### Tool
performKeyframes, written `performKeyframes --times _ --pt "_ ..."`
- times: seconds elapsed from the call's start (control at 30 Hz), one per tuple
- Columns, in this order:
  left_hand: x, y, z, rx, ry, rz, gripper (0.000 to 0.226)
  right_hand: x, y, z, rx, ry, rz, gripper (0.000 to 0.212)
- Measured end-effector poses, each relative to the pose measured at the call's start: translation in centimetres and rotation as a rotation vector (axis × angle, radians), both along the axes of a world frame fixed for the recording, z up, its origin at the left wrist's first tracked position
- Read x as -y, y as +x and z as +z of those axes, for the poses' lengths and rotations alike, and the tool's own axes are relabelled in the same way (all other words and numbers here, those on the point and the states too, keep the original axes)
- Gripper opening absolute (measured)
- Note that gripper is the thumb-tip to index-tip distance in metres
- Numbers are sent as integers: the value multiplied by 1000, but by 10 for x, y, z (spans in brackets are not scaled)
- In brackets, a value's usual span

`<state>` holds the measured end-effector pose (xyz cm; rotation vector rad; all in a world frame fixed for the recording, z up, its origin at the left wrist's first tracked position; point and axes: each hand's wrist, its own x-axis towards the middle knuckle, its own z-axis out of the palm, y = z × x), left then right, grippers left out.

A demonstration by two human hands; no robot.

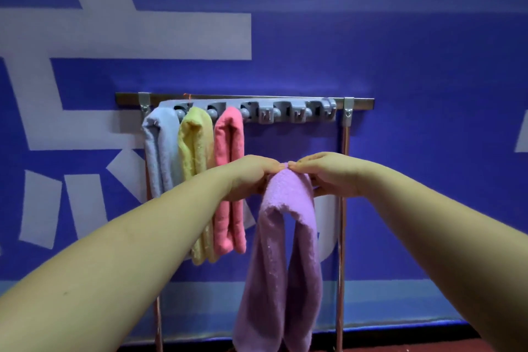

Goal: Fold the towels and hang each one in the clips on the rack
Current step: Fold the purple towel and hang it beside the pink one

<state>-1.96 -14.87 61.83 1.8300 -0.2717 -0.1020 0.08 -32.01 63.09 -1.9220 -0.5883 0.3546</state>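
Our left hand (pixel 251 177) and right hand (pixel 333 174) pinch the purple towel (pixel 283 260) | near the rack (pixel 245 103) | grey, yellow, pink towels hang left.

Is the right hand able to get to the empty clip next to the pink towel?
Probably yes. The empty clip sits above the right hand with nothing between, though both hands hold the purple towel.

A big blue wall (pixel 400 51) has fat white shapes (pixel 128 34) painted on it. The floor (pixel 414 347) looks dark red.
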Motion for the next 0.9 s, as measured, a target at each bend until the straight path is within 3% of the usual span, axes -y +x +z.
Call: performKeyframes --times 0.1,0.2,0.27,0.37,0.57,0.77,0.9 --pt "1 26 20 32 -62 76 13 -3 21 24 49 8 -52 21" --pt "-2 45 47 58 -34 89 42 -6 45 49 80 -26 -88 25" --pt "-7 59 62 72 4 63 27 -8 59 62 100 -53 -111 22" --pt "-10 77 84 140 49 8 25 -15 78 81 181 -89 -155 17" --pt "-18 101 131 417 107 205 14 -34 104 126 452 -50 -239 22" --pt "-41 124 131 527 632 416 22 -53 129 126 642 -298 -306 32" --pt "-48 130 123 516 758 434 20 -61 142 112 639 -296 -335 29"
